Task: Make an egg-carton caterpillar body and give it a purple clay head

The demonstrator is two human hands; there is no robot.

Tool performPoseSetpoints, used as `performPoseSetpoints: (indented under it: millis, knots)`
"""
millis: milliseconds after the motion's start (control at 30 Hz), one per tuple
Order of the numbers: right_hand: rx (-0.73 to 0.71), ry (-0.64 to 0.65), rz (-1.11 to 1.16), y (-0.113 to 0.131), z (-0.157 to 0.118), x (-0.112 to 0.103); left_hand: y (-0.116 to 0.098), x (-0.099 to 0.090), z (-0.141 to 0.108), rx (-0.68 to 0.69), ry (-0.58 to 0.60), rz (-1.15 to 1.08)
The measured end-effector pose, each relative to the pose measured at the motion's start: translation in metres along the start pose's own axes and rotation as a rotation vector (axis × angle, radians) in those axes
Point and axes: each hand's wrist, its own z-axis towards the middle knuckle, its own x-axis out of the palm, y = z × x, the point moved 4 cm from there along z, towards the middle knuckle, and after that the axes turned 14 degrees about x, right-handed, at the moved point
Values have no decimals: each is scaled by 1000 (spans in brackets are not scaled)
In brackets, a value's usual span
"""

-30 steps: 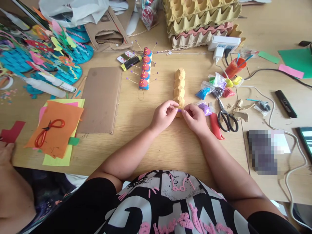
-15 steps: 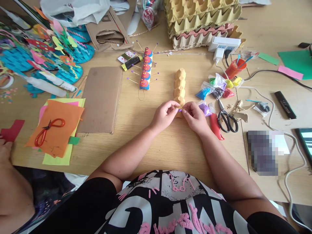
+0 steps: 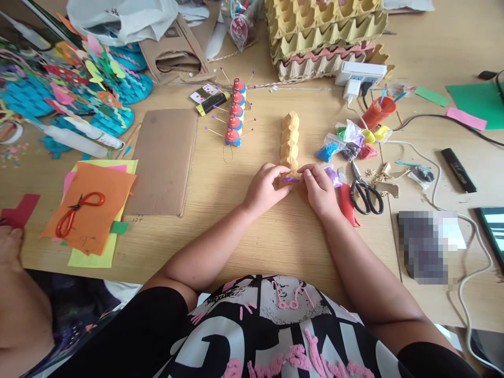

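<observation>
A yellow egg-carton strip (image 3: 290,139) with a row of bumps lies lengthwise in front of me. A thin band of purple clay (image 3: 290,180) runs across its near end. My left hand (image 3: 268,188) grips that end from the left, forefinger on top and thumb low at the edge. At the right edge, my right hand (image 3: 319,190) has its fingers curled and thumb pressed to forefinger; whatever is between them is hidden. A purple clay packet (image 3: 333,177) sits just beyond its knuckles. Farther left stands a finished-looking caterpillar (image 3: 235,113), red and blue with smiling faces and purple-tipped sticks.
Black-handled scissors (image 3: 366,195), a red packet (image 3: 348,206) and several clay bags lie right. An orange cup (image 3: 377,113) and power strip (image 3: 361,73) stand behind. Cardboard (image 3: 163,163) and coloured sheets (image 3: 94,210) lie left. Another person's hand (image 3: 10,244) holds red paper.
My right hand has shifted slightly right, off the purple band, which now shows more fully. My left thumb has moved lower along the strip's near end.
</observation>
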Motion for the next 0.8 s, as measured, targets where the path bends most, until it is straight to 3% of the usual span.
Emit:
performPoseSetpoints:
  millis: [100, 333, 800]
  knots:
    - [-16, -7, -2, 1, -1, 1, 1, -1, 1, -3, 0, 17]
    - [40, 3, 182, 1, -3, 2, -4, -9, 4, 16, -131, -29]
    - [396, 314, 649, 1, -10, 22, -15, -13, 3, 64, -131, 87]
